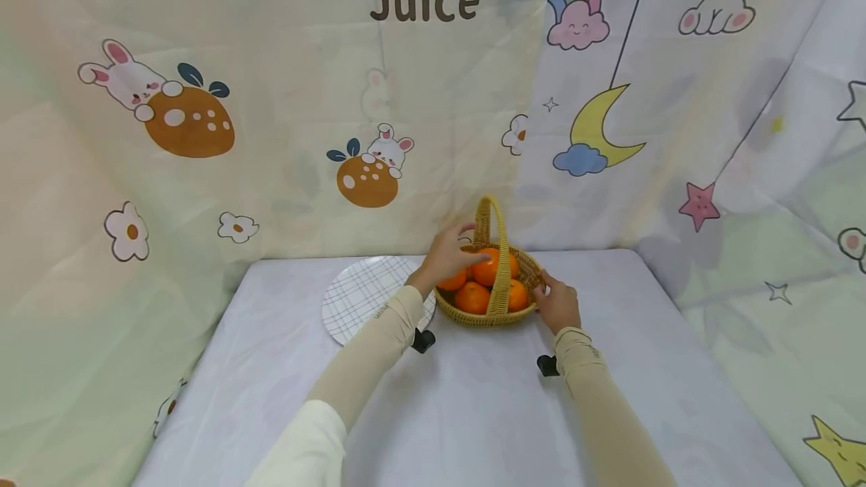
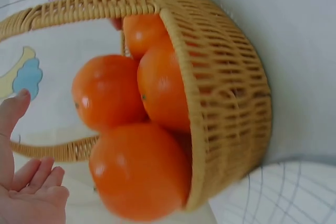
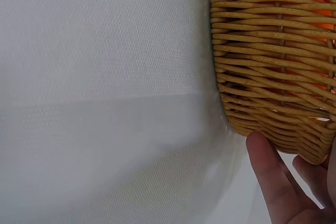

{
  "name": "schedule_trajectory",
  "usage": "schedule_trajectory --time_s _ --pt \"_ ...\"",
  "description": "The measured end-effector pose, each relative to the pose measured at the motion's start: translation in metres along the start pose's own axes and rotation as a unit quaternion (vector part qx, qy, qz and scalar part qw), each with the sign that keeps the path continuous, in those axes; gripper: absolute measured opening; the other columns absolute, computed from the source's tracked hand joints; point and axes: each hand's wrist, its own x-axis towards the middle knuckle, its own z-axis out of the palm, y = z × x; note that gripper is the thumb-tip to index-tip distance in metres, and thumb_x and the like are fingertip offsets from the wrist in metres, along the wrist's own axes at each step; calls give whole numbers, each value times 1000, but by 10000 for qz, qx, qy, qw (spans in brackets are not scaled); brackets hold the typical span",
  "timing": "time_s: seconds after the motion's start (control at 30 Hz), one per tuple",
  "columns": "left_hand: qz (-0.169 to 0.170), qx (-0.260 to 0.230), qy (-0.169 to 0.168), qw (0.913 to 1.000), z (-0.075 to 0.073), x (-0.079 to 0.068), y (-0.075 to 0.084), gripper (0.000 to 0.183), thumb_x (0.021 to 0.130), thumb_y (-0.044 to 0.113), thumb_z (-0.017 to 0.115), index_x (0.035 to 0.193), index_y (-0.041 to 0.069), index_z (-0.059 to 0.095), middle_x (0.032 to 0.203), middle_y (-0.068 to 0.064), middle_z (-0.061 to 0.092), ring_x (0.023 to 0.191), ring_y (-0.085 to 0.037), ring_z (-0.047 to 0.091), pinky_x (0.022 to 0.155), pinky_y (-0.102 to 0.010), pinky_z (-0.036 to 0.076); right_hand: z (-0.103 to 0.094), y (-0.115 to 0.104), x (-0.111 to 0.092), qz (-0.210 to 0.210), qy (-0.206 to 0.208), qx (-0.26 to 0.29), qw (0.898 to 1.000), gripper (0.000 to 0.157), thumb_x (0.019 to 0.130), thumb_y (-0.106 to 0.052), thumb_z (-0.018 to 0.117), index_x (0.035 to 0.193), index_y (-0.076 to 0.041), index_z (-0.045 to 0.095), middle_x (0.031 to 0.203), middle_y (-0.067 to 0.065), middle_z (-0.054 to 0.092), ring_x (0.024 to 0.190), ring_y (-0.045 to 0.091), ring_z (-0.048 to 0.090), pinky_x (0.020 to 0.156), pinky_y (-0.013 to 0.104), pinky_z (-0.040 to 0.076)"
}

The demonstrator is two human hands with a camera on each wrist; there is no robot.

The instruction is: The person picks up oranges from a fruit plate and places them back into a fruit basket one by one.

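Observation:
A yellow wicker basket [image 1: 501, 318] with a tall arched handle stands at the back of the table, holding several oranges [image 1: 472, 297]. My left hand [image 1: 448, 255] is over the basket's left side, thumb and fingers spread apart. In the left wrist view that hand [image 2: 34, 200] holds nothing, beside a large orange [image 2: 139, 174] near the rim. At the basket's right end, my right hand [image 1: 560, 305] holds the rim. The right wrist view shows its fingers [image 3: 278, 182] against the woven end; part of the grip is cut off by the frame edge.
A round white plate or mat with a grid pattern [image 1: 365, 291] lies left of the basket, partly behind the left forearm. A white cloth [image 1: 473, 412] covers the table. Printed curtains [image 1: 284, 171] hang close behind the basket and at both sides.

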Motion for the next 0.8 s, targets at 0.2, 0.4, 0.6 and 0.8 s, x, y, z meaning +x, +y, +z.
schedule_trajectory --time_s 0.2,0.4,0.6,0.8 --pt "-146 251 296 9991 -17 -3 -7 73 77 36 83 137 7 53 139 -8 52 129 -25 47 105 -39 41 -1 12 9 -169 2 -207 9996 50 97 -12 48 147 -4 41 132 29 53 51 15 56 51 27 52" --pt "-264 321 598 9973 -37 -13 -24 71 78 35 83 136 7 54 138 -7 53 130 -24 46 107 -40 38 -8 18 17 -214 -141 -389 9989 50 98 -16 50 146 -1 42 118 30 61 49 16 55 48 29 49" --pt "-515 633 600 9949 -50 -23 -46 73 79 35 82 137 3 52 140 -10 51 131 -27 44 108 -40 37 -21 22 17 -193 -240 -773 9965 51 100 -21 51 144 2 42 132 31 52 70 26 56 56 33 46" --pt "-774 979 515 9908 -68 -37 -71 73 84 37 77 139 -1 48 142 -15 48 133 -31 42 110 -42 35 -30 24 17 -353 -388 -1056 9930 51 101 -22 48 144 5 41 132 32 51 74 31 58 61 38 51"
